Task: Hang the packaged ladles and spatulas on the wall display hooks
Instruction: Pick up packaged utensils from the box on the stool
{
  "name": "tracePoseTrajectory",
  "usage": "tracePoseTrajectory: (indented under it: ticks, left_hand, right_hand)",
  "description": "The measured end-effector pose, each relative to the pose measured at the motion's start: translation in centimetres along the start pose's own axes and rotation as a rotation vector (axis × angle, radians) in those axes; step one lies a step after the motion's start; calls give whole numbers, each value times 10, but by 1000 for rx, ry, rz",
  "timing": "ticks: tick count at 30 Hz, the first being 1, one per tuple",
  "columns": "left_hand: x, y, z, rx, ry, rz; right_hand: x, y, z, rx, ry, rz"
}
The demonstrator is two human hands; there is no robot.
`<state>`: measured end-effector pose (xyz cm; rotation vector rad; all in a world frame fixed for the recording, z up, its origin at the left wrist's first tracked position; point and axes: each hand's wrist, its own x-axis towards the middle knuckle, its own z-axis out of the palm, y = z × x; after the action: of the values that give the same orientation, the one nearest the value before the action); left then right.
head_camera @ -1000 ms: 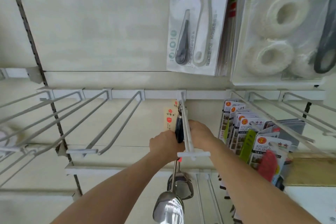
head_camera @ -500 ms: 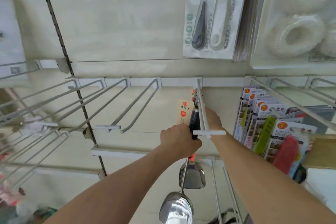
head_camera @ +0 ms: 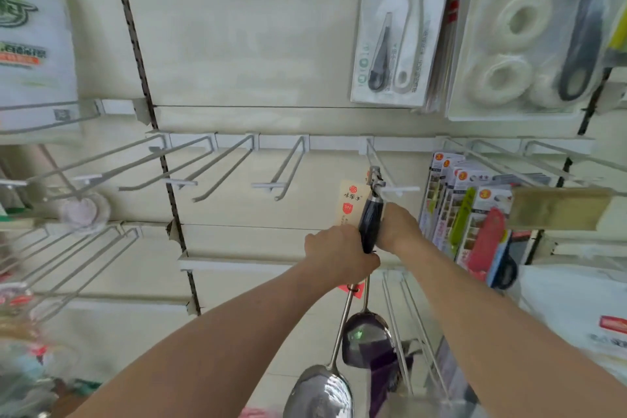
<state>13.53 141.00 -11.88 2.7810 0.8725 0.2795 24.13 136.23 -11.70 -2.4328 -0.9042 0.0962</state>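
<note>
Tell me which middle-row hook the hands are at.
The hook just left of the carded packs, where left hand and right hand hold the dark handle; its left neighbours are bare.

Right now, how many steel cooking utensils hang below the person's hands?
2. The ladle hangs lowest, at the bottom edge. The spatula hangs just above it, slightly to the right. Others may be hidden behind them.

Shop — packaged goods (head_camera: 400,44) on hooks (head_camera: 268,185)
</note>
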Motion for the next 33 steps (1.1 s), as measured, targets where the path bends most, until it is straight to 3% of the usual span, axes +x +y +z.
tracePoseTrajectory:
  ticks: [9,16,26,33]
  left_hand:
    - [-63,-1,-24,-1,-17,97]
    - [-109,-24,-40,-84,-50,69]
    - [-183,-139,-32,-65,71,-229]
    - [-260,-242,-25,-11,200,-509]
  right_hand:
    - [-69,-10,-7,0,67,63]
    - [-122,-25,-5,13,110,57]
    - [-201,-99,63,22,80,0]
    - [-254,-167,159,161,-85,-149]
